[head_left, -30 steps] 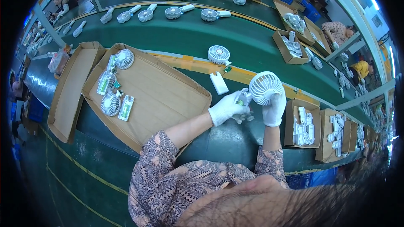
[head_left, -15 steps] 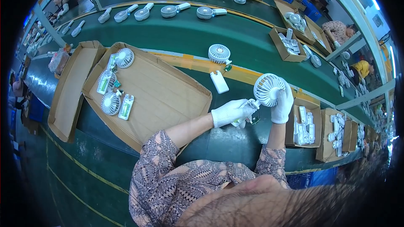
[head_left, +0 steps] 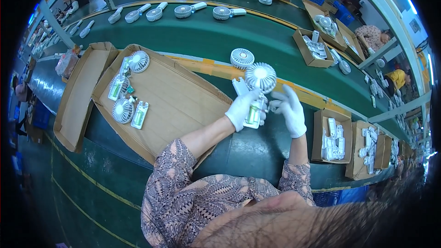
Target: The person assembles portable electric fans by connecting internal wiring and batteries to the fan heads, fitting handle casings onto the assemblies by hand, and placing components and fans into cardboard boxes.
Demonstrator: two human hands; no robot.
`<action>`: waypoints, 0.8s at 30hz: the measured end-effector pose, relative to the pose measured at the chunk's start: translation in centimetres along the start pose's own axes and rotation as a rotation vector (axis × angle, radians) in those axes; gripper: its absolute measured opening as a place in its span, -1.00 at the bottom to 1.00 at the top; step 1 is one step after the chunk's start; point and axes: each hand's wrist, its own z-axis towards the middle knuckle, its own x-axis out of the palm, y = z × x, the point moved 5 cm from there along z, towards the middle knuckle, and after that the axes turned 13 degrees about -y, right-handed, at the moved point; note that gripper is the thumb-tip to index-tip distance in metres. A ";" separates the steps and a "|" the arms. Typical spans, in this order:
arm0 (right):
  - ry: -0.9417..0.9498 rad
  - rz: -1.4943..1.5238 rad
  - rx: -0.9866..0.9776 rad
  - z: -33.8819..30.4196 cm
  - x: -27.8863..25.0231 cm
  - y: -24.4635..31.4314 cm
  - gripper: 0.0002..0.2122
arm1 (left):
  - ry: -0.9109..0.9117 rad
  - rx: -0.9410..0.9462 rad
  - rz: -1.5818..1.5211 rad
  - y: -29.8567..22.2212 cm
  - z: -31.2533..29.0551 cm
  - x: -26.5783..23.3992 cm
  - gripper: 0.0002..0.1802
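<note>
The white-gloved left hand point(head_left: 242, 109) is closed around the handle point(head_left: 251, 124) of a white fan unit point(head_left: 261, 78); the handle's uncovered side, facing the camera, shows a green insert point(head_left: 253, 114), and the round head extends beyond the hand, above the work surface point(head_left: 248, 156). The right hand point(head_left: 291, 111), also gloved, is just beside the handle with fingers partly spread; it appears to hold nothing, though contact at its fingertips cannot be confirmed. A white cover point(head_left: 239, 86) shows partly behind the left hand, and a second fan head point(head_left: 242, 58) lies beyond the fan unit. Judged from this state, the step in hand is seating the internal parts in the open handle. The next move calls for a steady left grip while the right hand keeps any loose parts inside the handle outline before a cover is fitted
</note>
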 end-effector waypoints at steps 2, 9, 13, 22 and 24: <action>0.093 -0.003 0.017 -1.1 1.3 1.1 -0.46 | -0.071 0.100 -0.024 -0.8 0.9 -1.1 -0.58; 0.069 -0.174 -0.335 -2.6 2.8 2.5 -0.52 | -0.092 0.156 0.111 -0.1 0.8 -0.7 -0.63; 0.033 -0.666 -0.713 -2.8 2.8 3.5 -0.56 | -0.039 0.160 0.302 0.9 -0.3 0.3 -0.70; 0.090 -0.762 -0.912 -3.8 3.7 4.1 -0.71 | -0.019 0.232 0.180 1.0 1.1 -0.4 -0.74; 0.096 -0.779 -0.917 -3.8 4.1 4.1 -0.72 | 0.000 0.249 0.143 0.9 1.3 -0.5 -0.75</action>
